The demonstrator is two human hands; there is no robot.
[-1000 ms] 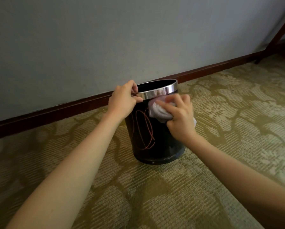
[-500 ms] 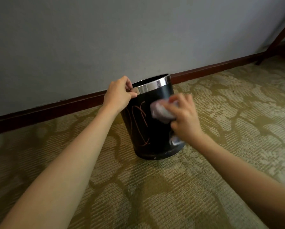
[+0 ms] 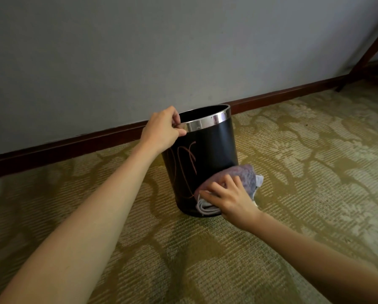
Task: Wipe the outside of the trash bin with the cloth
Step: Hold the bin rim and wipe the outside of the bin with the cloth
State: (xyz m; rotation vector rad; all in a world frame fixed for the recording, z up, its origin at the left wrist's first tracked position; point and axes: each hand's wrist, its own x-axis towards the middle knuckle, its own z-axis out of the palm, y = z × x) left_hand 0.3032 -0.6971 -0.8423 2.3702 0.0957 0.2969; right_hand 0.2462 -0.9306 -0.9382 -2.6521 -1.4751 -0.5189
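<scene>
A black trash bin [image 3: 214, 148] with a shiny metal rim and thin reddish scribbles on its side stands on the carpet, tilted slightly. My left hand [image 3: 161, 130] grips the rim at its left side, thumb outside and fingers over the edge. A folded greyish-purple cloth [image 3: 243, 174] lies against the bin's lower right side near the base. My right hand [image 3: 229, 196] presses the cloth onto the bin, fingers spread and bent over it.
The bin stands on patterned olive carpet [image 3: 304, 172], close to a grey wall [image 3: 183, 51] with a dark wooden baseboard [image 3: 74, 143]. A slanted dark wooden leg [image 3: 367, 51] rises at the far right.
My right hand has slid the cloth down the bin's side from just under the rim to near the base. My left hand has kept its grip on the rim.
</scene>
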